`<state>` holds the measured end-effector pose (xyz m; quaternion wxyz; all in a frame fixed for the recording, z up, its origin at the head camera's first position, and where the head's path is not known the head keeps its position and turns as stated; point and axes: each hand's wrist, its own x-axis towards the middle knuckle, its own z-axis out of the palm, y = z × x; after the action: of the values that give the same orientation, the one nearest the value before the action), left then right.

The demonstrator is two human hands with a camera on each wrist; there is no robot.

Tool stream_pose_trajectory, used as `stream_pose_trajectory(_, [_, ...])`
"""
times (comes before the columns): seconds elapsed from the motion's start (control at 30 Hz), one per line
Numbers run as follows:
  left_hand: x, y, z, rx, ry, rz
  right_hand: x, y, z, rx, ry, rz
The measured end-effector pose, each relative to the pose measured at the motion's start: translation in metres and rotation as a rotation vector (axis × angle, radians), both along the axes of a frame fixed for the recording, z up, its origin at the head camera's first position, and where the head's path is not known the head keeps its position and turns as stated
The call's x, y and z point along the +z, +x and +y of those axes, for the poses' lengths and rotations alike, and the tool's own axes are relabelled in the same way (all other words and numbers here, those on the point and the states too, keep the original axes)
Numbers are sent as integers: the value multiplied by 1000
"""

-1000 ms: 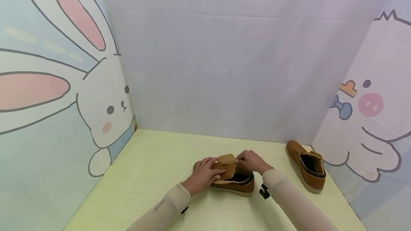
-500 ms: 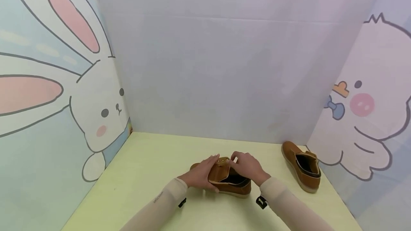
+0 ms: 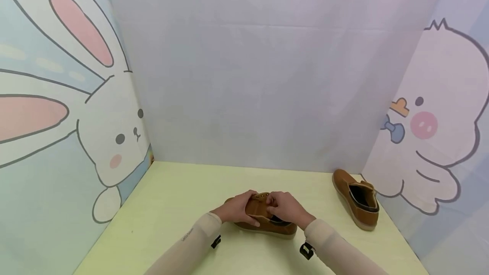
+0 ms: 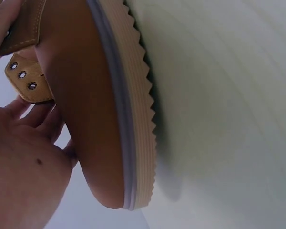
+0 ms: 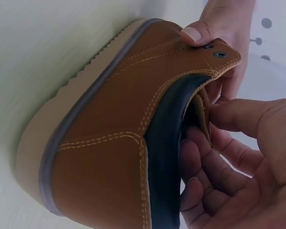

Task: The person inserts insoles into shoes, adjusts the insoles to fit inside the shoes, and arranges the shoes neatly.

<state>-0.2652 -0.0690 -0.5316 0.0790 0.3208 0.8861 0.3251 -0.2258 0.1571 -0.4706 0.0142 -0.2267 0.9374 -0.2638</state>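
Observation:
A brown lace-up shoe (image 3: 267, 228) without laces stands on the table, toe to the left, with a pale ridged sole (image 4: 138, 119). My left hand (image 3: 237, 209) grips it across the front. Its thumb (image 5: 193, 33) lies by the near eyelet flap (image 5: 222, 53), and its other fingers reach round the far side, beside the tan inside of the far eyelet flap (image 4: 28, 78). At the opening, my right hand (image 3: 288, 208) pinches the tongue (image 5: 204, 114), thumb outside and fingertips inside the dark-lined collar (image 5: 164, 143).
A matching brown shoe (image 3: 355, 200) stands at the right rear of the pale yellow table (image 3: 172, 207). A grey-white cloth wall (image 3: 244, 96) closes the back. Side panels carry a cartoon rabbit (image 3: 118, 139) and a cartoon chick (image 3: 424, 126).
My left hand has gone from lying over the tongue to spanning the shoe's front, thumb on the near side. My right hand has moved from the far eyelet flap to the tongue.

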Motion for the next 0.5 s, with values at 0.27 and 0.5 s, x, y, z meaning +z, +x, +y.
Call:
stream_pose_trajectory(0.27, [0,-3,0,2,11,-39,-11,0,1,-2,-13,-30])
stream_pose_trajectory(0.5, [4,-1,-1,3,22,-44,-14,0,-1,-2,11,2])
